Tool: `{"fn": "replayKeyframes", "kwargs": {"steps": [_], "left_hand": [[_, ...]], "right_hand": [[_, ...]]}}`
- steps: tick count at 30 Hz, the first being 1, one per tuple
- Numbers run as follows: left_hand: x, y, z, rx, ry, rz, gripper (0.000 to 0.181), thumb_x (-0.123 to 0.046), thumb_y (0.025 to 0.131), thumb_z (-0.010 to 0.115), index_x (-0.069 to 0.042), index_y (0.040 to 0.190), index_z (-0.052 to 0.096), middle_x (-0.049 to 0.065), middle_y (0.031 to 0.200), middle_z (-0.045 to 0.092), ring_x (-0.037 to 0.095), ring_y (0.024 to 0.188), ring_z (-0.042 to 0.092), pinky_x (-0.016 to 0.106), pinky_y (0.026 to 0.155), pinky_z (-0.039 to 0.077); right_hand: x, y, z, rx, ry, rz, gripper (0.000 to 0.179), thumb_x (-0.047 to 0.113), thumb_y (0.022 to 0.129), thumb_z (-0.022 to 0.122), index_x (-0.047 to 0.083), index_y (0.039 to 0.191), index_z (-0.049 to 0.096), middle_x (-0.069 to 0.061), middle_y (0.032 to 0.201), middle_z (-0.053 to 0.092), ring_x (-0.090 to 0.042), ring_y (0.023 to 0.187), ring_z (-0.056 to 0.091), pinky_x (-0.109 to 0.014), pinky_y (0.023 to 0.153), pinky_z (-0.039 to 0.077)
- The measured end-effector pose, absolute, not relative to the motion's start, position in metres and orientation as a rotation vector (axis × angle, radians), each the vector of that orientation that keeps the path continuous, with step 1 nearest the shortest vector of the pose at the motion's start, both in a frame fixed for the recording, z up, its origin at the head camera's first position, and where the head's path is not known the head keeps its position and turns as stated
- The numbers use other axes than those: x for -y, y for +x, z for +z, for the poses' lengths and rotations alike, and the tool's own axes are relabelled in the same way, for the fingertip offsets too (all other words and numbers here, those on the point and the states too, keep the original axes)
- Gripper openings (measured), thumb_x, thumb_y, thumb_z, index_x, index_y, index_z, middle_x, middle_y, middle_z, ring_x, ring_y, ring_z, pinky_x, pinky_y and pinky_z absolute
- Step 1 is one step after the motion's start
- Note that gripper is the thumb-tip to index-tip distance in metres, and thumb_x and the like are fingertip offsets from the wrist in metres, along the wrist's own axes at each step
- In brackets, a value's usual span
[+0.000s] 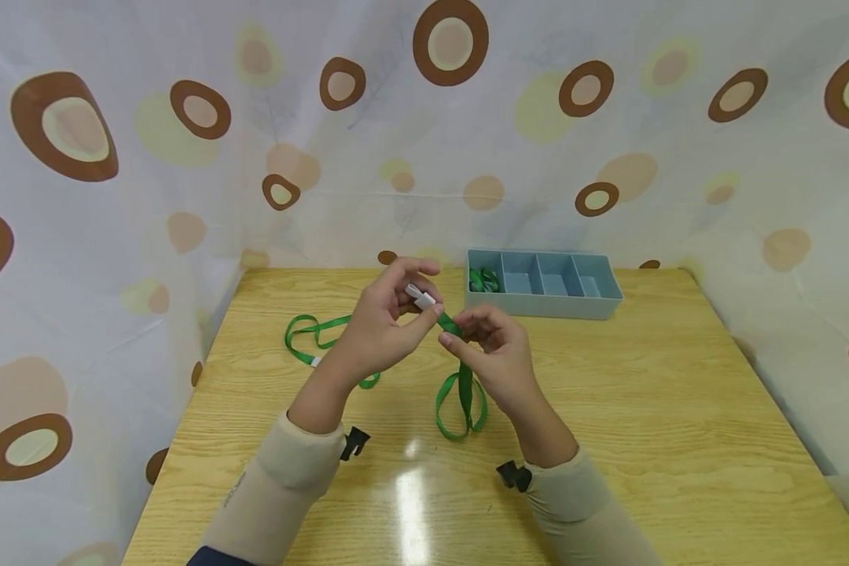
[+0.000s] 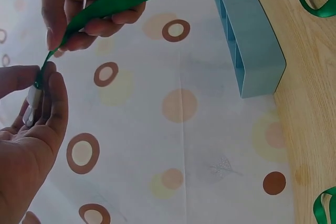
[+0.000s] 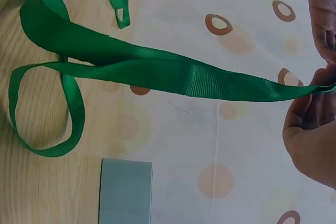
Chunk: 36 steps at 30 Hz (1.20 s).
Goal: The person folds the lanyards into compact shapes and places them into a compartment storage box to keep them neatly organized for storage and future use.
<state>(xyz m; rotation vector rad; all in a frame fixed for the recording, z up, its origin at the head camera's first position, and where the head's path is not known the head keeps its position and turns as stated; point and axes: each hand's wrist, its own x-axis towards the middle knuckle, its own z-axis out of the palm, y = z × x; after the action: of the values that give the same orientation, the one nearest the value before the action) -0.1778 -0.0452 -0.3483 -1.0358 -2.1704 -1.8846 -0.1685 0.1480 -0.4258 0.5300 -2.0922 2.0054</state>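
Note:
A green lanyard (image 1: 465, 381) with a white clip (image 1: 424, 299) at its upper end hangs between my two hands, its loop reaching down to the table. My left hand (image 1: 389, 318) pinches it right beside the clip, between thumb and fingers. Just below, my right hand (image 1: 498, 354) pinches the green strap (image 2: 121, 1) between thumb and fingers. In the right wrist view the strap (image 3: 210, 81) runs from the fingers down to a wide loop on the wood. A second green lanyard (image 1: 300, 330) lies on the table, partly hidden behind my left forearm.
A blue-grey tray (image 1: 545, 303) with several compartments stands at the back of the wooden table (image 1: 651, 393). Its leftmost compartment holds a bundled green lanyard (image 1: 484, 279). A patterned curtain (image 1: 396, 141) hangs behind the table and along both sides.

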Motion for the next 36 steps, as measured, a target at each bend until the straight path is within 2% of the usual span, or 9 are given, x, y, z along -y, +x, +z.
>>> {"fn": "replayKeyframes", "kwargs": {"steps": [9, 14, 22, 30, 32, 36], "left_hand": [[0.046, -0.178, -0.349, 2.197, -0.98, -1.91, 0.039, 0.001, 0.093, 0.06, -0.007, 0.129, 0.05, 0.018, 0.101, 0.061, 0.03, 0.08, 0.065, 0.035, 0.072, 0.058], [0.048, -0.178, -0.351, 2.198, -0.964, -1.972, 0.047, -0.001, 0.09, 0.067, -0.011, 0.132, 0.05, 0.016, 0.101, 0.062, 0.031, 0.078, 0.067, 0.035, 0.067, 0.059], [0.05, -0.179, -0.352, 2.165, -0.996, -1.974, 0.053, 0.001, 0.087, 0.071, -0.011, 0.133, 0.049, 0.019, 0.098, 0.065, 0.03, 0.078, 0.066, 0.031, 0.065, 0.057], [0.053, -0.179, -0.352, 2.167, -1.002, -1.965, 0.053, 0.001, 0.087, 0.071, -0.012, 0.134, 0.049, 0.018, 0.098, 0.066, 0.025, 0.077, 0.067, 0.031, 0.067, 0.057], [0.053, -0.179, -0.352, 2.16, -1.001, -1.956, 0.052, 0.0, 0.087, 0.071, -0.012, 0.133, 0.05, 0.018, 0.097, 0.066, 0.026, 0.077, 0.067, 0.03, 0.066, 0.057], [0.056, -0.181, -0.351, 2.157, -0.966, -1.941, 0.05, 0.0, 0.087, 0.072, -0.011, 0.131, 0.05, 0.017, 0.096, 0.067, 0.03, 0.075, 0.067, 0.032, 0.064, 0.057]], "right_hand": [[-0.146, -0.167, -0.431, 1.973, 0.589, 1.839, 0.02, -0.003, 0.083, 0.075, 0.0, 0.1, 0.065, -0.005, 0.094, 0.064, -0.015, 0.08, 0.063, -0.026, 0.073, 0.056], [-0.144, -0.164, -0.431, 1.907, 0.664, 1.744, 0.021, -0.007, 0.081, 0.075, 0.001, 0.099, 0.068, -0.009, 0.095, 0.067, -0.014, 0.076, 0.062, -0.025, 0.069, 0.055], [-0.145, -0.163, -0.432, 1.912, 0.638, 1.779, 0.026, -0.01, 0.077, 0.077, -0.001, 0.097, 0.064, -0.01, 0.092, 0.064, -0.013, 0.074, 0.061, -0.022, 0.066, 0.053], [-0.144, -0.159, -0.425, 1.949, 0.61, 1.78, 0.029, -0.017, 0.076, 0.073, -0.006, 0.101, 0.064, -0.019, 0.092, 0.064, -0.013, 0.073, 0.061, -0.022, 0.064, 0.051], [-0.144, -0.157, -0.421, 1.963, 0.607, 1.78, 0.026, -0.016, 0.077, 0.073, -0.006, 0.101, 0.065, -0.017, 0.092, 0.065, -0.012, 0.073, 0.061, -0.022, 0.065, 0.052], [-0.154, -0.158, -0.423, 1.975, 0.563, 1.901, 0.025, -0.005, 0.082, 0.075, -0.004, 0.105, 0.065, -0.004, 0.089, 0.067, -0.012, 0.074, 0.061, -0.022, 0.064, 0.052]]}}
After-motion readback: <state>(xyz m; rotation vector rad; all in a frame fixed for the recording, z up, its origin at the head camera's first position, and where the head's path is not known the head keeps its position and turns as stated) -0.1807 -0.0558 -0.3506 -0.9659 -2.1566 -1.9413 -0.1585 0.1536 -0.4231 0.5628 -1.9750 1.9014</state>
